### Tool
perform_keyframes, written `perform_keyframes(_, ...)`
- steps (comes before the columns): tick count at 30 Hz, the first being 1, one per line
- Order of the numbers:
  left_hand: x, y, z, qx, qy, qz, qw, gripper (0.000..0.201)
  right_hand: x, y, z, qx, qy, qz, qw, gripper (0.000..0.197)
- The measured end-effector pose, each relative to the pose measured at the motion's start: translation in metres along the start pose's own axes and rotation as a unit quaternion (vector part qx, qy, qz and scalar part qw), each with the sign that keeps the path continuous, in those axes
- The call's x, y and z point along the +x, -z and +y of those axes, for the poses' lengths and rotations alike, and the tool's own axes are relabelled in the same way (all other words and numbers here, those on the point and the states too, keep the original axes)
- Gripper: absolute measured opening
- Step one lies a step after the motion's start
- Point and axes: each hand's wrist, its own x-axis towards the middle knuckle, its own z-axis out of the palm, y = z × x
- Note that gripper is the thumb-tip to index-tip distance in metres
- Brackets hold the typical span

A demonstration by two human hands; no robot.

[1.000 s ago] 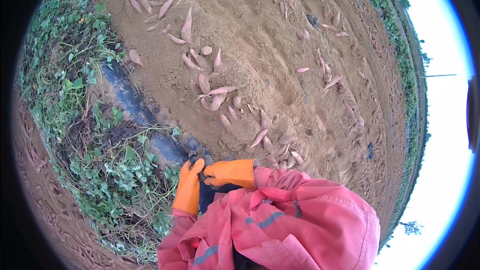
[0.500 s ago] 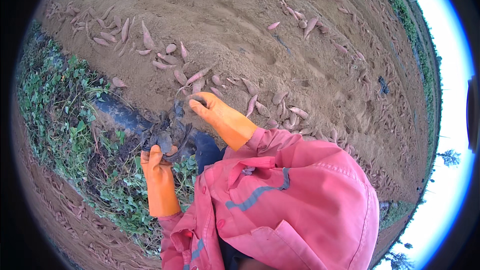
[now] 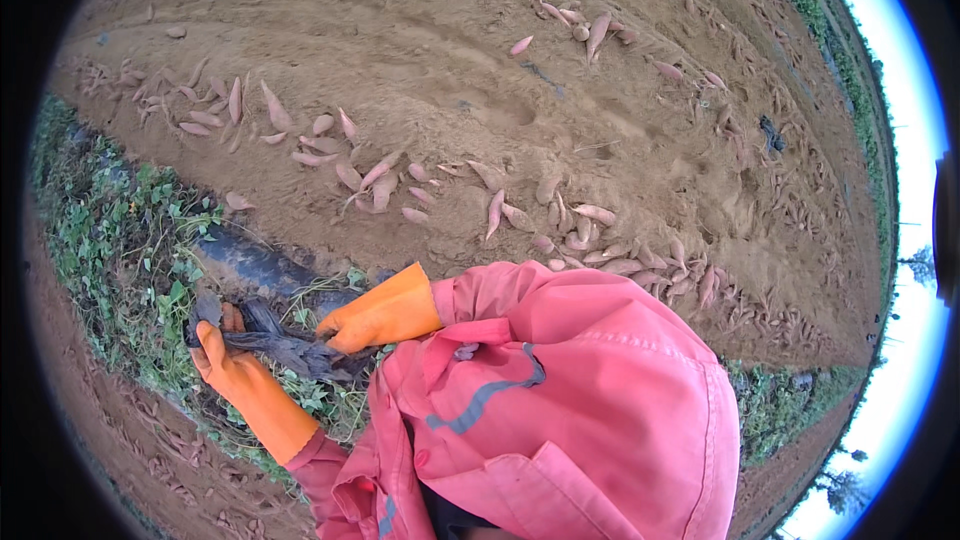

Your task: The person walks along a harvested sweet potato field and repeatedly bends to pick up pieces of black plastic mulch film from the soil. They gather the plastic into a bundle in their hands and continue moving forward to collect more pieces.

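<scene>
Both of my hands wear orange rubber gloves. My left hand (image 3: 238, 372) is closed on one end of a crumpled strip of black plastic film (image 3: 285, 345), its fingers and thumb pinching the film. To the right of it, my right hand (image 3: 372, 318) has its fingers curled down onto the strip's other end. The film is bunched between the two hands, above green vines (image 3: 325, 395). Just beyond them, a longer stretch of black film (image 3: 258, 262) lies along the soil, partly covered with dirt.
Pinkish sweet potatoes (image 3: 378, 180) lie in rows on the brown soil (image 3: 480, 105). A larger heap (image 3: 650, 270) runs off to the right. Leafy vines (image 3: 110, 230) form a thick band at the left. Dark film scraps (image 3: 770, 133) lie farther out.
My right hand has come down and left from beside the sweet potatoes onto the black film. My left hand has moved left, and the film now stretches between both hands.
</scene>
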Motion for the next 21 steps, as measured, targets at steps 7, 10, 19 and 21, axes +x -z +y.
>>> perform_keyframes(7,-0.016,0.026,-0.051,0.388,-0.056,-0.186,0.901,0.013,0.053,-0.003,0.014,-0.181,0.059,0.149,0.970,0.043)
perform_keyframes(10,-0.043,0.004,-0.063,0.264,0.160,-0.386,0.869,0.019,0.071,0.030,0.032,-0.270,0.185,0.225,0.918,0.022)
perform_keyframes(19,-0.088,-0.037,0.009,-0.121,0.237,-0.206,0.942,0.026,0.115,0.010,0.113,0.238,0.131,0.070,0.960,0.029)
perform_keyframes(21,-0.070,-0.021,-0.004,-0.140,0.185,-0.157,0.960,0.025,0.119,-0.014,0.103,0.001,-0.058,0.107,0.993,0.031)
